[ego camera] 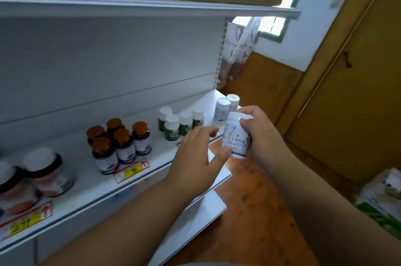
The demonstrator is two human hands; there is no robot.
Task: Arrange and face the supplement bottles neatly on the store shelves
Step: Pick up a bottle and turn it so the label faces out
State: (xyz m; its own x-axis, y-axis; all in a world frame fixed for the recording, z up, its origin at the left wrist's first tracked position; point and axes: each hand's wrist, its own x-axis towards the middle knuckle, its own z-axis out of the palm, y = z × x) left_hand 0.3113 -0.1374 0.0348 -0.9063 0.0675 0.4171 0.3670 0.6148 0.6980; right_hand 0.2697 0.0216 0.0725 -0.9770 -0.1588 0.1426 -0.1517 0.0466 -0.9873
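White metal shelving fills the left of the view, its smooth painted shelf [86,181] carrying rows of bottles under a bare upper shelf [152,8]; beyond it are wood-panelled walls, a green-framed window and a reddish floor.

At the far left stand two squat jars [46,172] with white lids and black collars, blurred by the wide lens. Next come five dark bottles [120,146] with rounded amber caps, clustered close together. Further right are four small green-labelled bottles [180,123] with white caps, and at the shelf's end two pale cylindrical bottles [225,107]. Red and yellow price tags [131,171] sit on the shelf's front edge.

A white plastic bottle [236,136] with printed characters facing the camera is held upright in the air just off the right end of the shelf, in front of the pale pair. The right hand [265,135] wraps its right side, thumb and forefinger pinching near the cap. The left hand [199,157] is loosely spread, its thumb tip pressed against the bottle's lower left; its forefinger seems to hover just clear of the label, though blur makes that uncertain.
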